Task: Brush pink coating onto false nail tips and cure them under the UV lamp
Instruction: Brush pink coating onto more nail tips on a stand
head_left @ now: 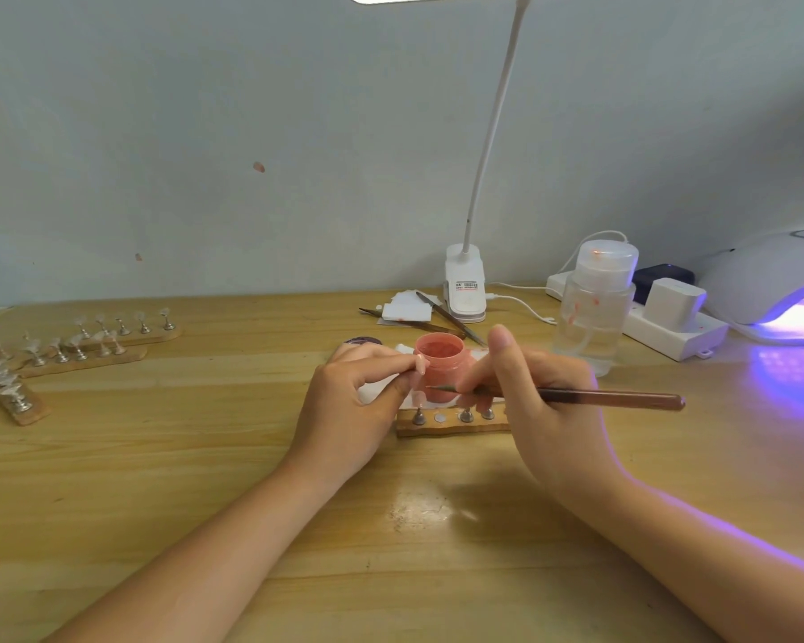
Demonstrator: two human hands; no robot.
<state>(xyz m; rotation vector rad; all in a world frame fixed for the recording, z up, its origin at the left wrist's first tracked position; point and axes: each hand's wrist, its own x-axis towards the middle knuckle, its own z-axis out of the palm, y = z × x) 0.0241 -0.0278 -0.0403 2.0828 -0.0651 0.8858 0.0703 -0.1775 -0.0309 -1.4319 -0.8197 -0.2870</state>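
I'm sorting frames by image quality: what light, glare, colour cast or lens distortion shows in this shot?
Head view: violet light spills from the UV lamp across the table and tints the right forearm; a white glare patch sits on the wood near the wrists; the desk lamp head is blown out at the top edge; the wide lens bows the table edge; the nail stands at left look soft.

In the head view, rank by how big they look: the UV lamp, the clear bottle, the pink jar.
1. UV lamp, largest though cut off by the frame edge.
2. Clear bottle.
3. Pink jar, smallest, partly hidden by the hands.
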